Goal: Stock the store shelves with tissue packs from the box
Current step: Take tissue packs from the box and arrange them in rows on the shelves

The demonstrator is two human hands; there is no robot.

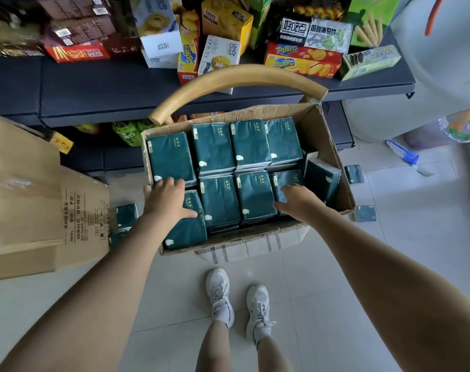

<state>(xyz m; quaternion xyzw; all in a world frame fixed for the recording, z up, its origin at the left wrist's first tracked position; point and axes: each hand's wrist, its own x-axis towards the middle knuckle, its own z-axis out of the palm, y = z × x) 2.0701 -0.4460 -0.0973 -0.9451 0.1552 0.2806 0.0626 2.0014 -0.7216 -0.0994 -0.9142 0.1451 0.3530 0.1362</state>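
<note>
— What are the hands doing, from the head view?

— Both reach down into the box. The left hand lies flat and spread on the packs at the left end. Its palm is on the near-left pack, its fingertips reach the edge of the one behind, and its thumb points right. It grips nothing.

— And the other?

— The right hand rests on the near-right pack. Its fingers are loose on top, its thumb is out to the left, and it is not closed round anything.

— Where are the packs?

— Dark green, lying flat in two rows that fill the box. One more pack stands on edge at the right end.

— What carries the box?

— A chair with a curved wooden back and a checked cushion under the box's near edge.

— And the room?

— A dark shelf behind the chair holds snack boxes, and a lower shelf runs below it. A second carton stands to the left. Loose packs lie on the pale tiled floor, two right of the box and some beside the carton. White shoes stand near the chair.
</note>
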